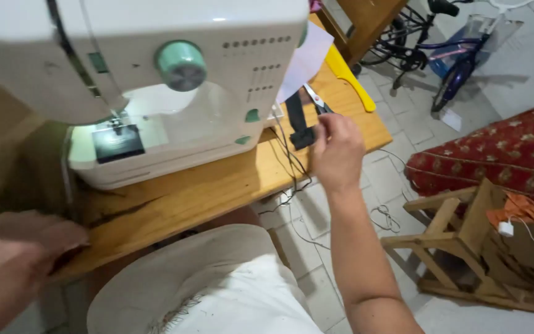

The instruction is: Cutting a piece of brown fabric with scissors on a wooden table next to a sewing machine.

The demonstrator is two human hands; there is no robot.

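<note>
A pair of scissors lay at the bench edge right of the white sewing machine. The right hand reached toward them, fingers curled, apparently empty. The left hand pinched brown fabric, holding it taut beside the machine.

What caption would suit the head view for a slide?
Right hand at the scissors beside a white sewing machine on a wooden table.

A home sewing corner: a white sewing machine on a wooden desk, a patterned red sofa, a bicycle, tiled floor.
</note>
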